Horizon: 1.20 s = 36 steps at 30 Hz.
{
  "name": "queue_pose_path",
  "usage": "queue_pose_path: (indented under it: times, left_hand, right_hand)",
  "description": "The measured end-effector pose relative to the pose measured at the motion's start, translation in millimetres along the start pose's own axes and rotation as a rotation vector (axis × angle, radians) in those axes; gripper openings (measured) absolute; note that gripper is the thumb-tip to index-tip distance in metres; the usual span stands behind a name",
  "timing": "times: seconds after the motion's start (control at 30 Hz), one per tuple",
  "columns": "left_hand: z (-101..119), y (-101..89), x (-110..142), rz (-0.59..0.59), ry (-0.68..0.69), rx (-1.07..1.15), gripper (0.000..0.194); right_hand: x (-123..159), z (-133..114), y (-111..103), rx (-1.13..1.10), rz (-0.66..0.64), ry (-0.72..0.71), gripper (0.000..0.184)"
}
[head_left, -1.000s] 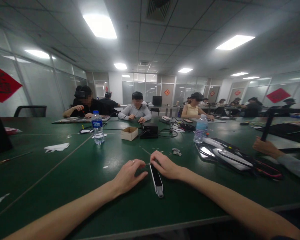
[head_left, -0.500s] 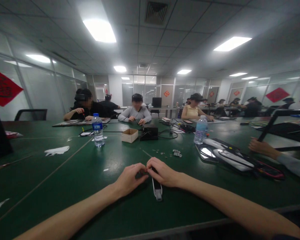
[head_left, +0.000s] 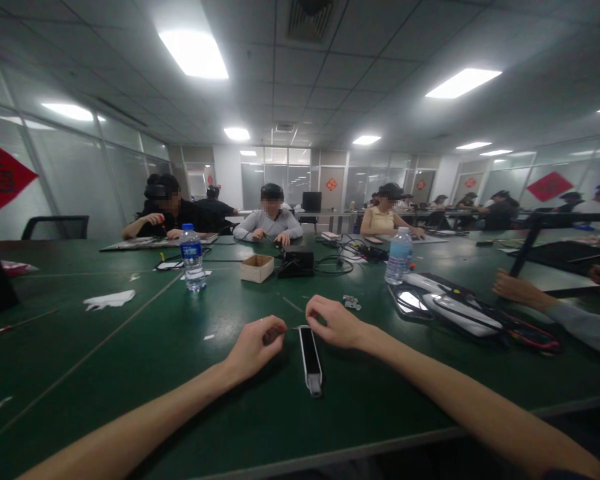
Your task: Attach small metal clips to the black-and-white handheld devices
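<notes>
A slim, long device with a black face, pale rim and grey end piece lies on the green table between my hands. My left hand is on its left, thumb and fingers curled together in a pinch; what they hold, if anything, is too small to make out. Just right of the device's far end is my right hand, its fingers bent and closed toward the thumb, their contents hidden. A tiny thin piece shows by the device's far end. Beyond my right hand sit small metal parts.
A small open box stands ahead beside a black object. Water bottles stand left and right. White-and-black equipment lies right, near another person's hand. White paper lies left. Several people sit across the table.
My hands, which met over the device's far end, have moved apart, left hand leftward and right hand up and rightward. The device's dark face is now uncovered.
</notes>
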<state>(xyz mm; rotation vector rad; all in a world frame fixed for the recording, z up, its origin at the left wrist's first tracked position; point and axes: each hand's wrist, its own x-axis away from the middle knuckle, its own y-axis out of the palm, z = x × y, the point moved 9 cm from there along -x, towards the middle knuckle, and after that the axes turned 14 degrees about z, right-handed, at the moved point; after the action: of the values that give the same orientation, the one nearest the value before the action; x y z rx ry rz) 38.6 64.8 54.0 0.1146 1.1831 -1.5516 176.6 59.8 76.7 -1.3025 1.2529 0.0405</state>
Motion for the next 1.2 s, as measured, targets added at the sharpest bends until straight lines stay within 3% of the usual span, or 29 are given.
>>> queue_pose_path:
  times: [0.17, 0.3, 0.73, 1.2]
  left_hand:
    - [-11, 2.4, 0, -0.033, -0.060, -0.073, 0.022]
    - [-15, 3.8, 0, -0.049, -0.094, -0.112, 0.023]
    - [-8, 4.0, -1, -0.089, -0.061, -0.149, 0.023]
    - [-9, 9.5, 1, -0.130, -0.059, -0.112, 0.019]
  right_hand:
    - [11, 34, 14, -0.038, -0.230, 0.108, 0.011]
    - [18, 42, 21, -0.123, -0.301, 0.172, 0.014]
    - [18, 18, 30, -0.226, -0.254, 0.136, 0.010]
    - [19, 18, 31, -0.216, -0.242, 0.105, 0.010]
